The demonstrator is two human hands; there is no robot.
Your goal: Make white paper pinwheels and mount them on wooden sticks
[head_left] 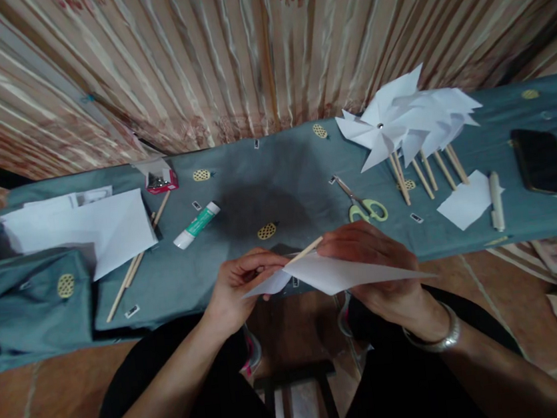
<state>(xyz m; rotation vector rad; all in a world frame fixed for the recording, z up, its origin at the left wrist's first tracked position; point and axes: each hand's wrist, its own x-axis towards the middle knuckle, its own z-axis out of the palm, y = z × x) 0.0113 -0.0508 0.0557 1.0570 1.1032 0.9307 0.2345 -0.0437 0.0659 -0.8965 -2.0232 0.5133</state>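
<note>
Left hand [234, 282] pinches thin, folded white paper [339, 273] by a slender, pale wooden stick [305, 251], above a teal cloth-covered surface's [243, 250] near edge; right hand [374, 252] behind the paper, grip unclear; seemingly joining paper and stick, which next calls for steady alignment

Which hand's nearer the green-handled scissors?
Right. The right hand is just below the scissors in the picture; the left hand is farther, below and to their left.

Curtain [221, 54]: beige-brown, striped, pleated (it fills the far side)
Covered table [237, 160]: long, grey-green, pineapple-printed
Floor [10, 414]: brown tiles, pale joints
Light: dim, a shadow [261, 194] pooling mid-table
</note>
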